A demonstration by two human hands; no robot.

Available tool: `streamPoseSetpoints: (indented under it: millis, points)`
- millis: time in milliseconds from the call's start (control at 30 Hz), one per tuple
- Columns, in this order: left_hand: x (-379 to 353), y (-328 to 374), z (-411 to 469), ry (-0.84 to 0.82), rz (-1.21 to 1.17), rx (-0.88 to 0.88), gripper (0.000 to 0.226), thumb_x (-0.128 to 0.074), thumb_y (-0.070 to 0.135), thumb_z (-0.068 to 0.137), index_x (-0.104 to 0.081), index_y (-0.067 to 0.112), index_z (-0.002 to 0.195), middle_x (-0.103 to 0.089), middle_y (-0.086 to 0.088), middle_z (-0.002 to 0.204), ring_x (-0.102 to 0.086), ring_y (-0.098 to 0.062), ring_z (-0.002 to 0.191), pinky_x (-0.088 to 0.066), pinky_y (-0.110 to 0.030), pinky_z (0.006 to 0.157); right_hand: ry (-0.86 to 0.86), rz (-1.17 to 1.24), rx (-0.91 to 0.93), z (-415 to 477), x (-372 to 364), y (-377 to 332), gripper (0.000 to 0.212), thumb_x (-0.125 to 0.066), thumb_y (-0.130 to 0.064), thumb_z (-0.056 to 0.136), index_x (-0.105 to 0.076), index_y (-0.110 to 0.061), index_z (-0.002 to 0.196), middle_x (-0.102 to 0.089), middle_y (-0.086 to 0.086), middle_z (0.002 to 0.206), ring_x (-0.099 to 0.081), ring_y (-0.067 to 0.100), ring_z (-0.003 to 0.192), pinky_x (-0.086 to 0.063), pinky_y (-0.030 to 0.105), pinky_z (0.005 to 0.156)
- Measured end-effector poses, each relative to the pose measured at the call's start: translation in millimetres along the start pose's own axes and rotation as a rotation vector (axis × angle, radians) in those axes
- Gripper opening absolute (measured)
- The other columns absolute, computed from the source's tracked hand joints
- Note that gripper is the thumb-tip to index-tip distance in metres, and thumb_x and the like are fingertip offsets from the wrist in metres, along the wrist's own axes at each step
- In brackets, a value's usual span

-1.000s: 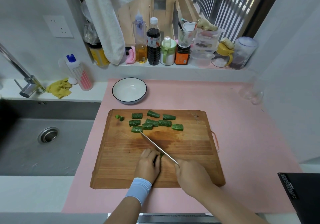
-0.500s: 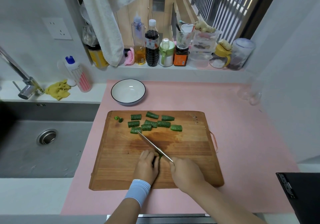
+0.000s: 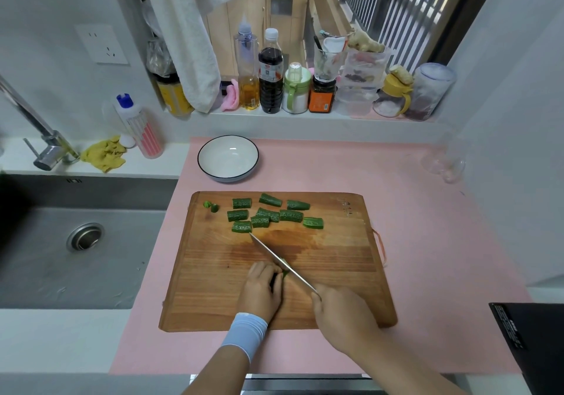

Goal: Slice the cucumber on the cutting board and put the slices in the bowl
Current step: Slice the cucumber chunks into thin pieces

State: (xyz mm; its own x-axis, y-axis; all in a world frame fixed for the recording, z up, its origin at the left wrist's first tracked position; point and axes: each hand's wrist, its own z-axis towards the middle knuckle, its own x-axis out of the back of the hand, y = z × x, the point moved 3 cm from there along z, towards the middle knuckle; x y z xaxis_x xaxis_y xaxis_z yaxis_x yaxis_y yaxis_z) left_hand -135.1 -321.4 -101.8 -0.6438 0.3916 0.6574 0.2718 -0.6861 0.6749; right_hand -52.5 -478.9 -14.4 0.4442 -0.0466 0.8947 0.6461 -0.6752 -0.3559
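Observation:
A wooden cutting board (image 3: 335, 266) lies on the pink mat. Several green cucumber pieces (image 3: 268, 214) are spread along its far edge, with two small end bits (image 3: 211, 206) at the far left. My left hand (image 3: 259, 292) curls over the last cucumber piece (image 3: 284, 273) near the board's front, mostly hiding it. My right hand (image 3: 341, 315) grips the handle of a knife (image 3: 282, 262), whose blade runs diagonally beside my left fingers, against the piece. The empty white bowl (image 3: 228, 158) with a dark rim stands beyond the board.
A steel sink (image 3: 76, 242) and faucet (image 3: 36, 138) lie to the left, with a yellow cloth (image 3: 103, 155) behind. Bottles and jars (image 3: 270, 80) line the windowsill. A glass (image 3: 445, 162) stands at the right wall, a black object (image 3: 531, 342) at the lower right.
The knife blade has shifted slightly at the cucumber piece under my left hand. The cut pieces and bowl have not moved.

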Motion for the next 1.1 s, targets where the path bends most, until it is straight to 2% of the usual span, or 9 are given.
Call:
streamPoseSetpoints:
  millis: [100,267,500,700,833,1000,1100]
  points:
    - [1,1,0,0.008,-0.005,-0.008,0.008,-0.059,0.012,0.086,-0.066,0.012,0.083,-0.059,0.002,0.086,-0.053,-0.014,0.082,-0.035,-0.008,0.087,-0.032,0.001,-0.007,11,-4,-6,0.032,-0.033,-0.036,0.105,-0.062,-0.023,0.100,-0.070,0.000,0.092,-0.066,0.023,0.082,-0.053,0.037,0.072]
    - [-1,0,-1,-0.012,0.011,-0.011,0.015,-0.072,-0.003,0.078,-0.069,0.009,0.086,-0.058,0.001,0.087,-0.052,-0.014,0.085,-0.037,-0.010,0.086,-0.067,0.018,-0.028,28,-6,-17,0.025,-0.035,-0.034,0.104,-0.052,-0.026,0.088,-0.064,0.000,0.084,-0.063,0.027,0.080,-0.044,0.034,0.064]
    - [3,1,-1,0.010,0.027,-0.015,0.019,-0.074,-0.006,0.074,-0.067,0.010,0.083,-0.059,0.000,0.083,-0.051,-0.014,0.082,-0.038,-0.012,0.083,-0.056,-0.002,-0.016,26,-2,-20,0.030,-0.035,-0.035,0.105,-0.061,-0.021,0.103,-0.070,0.005,0.097,-0.065,0.030,0.089,-0.047,0.036,0.070]
    - [2,0,-1,0.011,0.045,0.012,0.020,-0.076,-0.005,0.073,-0.063,0.010,0.077,-0.056,-0.001,0.078,-0.048,-0.014,0.078,-0.038,-0.014,0.077,0.013,-0.030,0.016,1,0,-15,0.029,-0.033,-0.034,0.105,-0.061,-0.025,0.104,-0.070,0.001,0.092,-0.066,0.025,0.083,-0.046,0.035,0.066]
    - [2,0,-2,0.007,0.042,0.017,0.019,-0.076,-0.004,0.073,-0.064,0.010,0.077,-0.058,0.000,0.079,-0.048,-0.012,0.079,-0.033,-0.007,0.082,0.018,-0.029,-0.001,-8,1,-6,0.029,-0.032,-0.035,0.104,-0.059,-0.026,0.098,-0.069,-0.001,0.084,-0.065,0.022,0.076,-0.054,0.039,0.069]
    - [2,0,-1,-0.004,0.032,0.026,0.020,-0.076,-0.004,0.073,-0.064,0.012,0.077,-0.057,0.002,0.079,-0.049,-0.011,0.079,-0.033,-0.007,0.081,0.007,-0.014,-0.004,-7,-1,-2,0.030,-0.033,-0.036,0.105,-0.059,-0.026,0.096,-0.069,-0.002,0.085,-0.065,0.020,0.075,-0.054,0.039,0.070]
    - [2,0,-1,-0.001,0.022,0.025,0.021,-0.076,-0.005,0.072,-0.064,0.012,0.077,-0.059,0.002,0.080,-0.049,-0.010,0.080,-0.032,-0.003,0.085,-0.024,0.011,-0.010,2,-4,-5,0.031,-0.033,-0.036,0.105,-0.061,-0.024,0.098,-0.070,0.000,0.089,-0.065,0.022,0.079,-0.054,0.038,0.071]
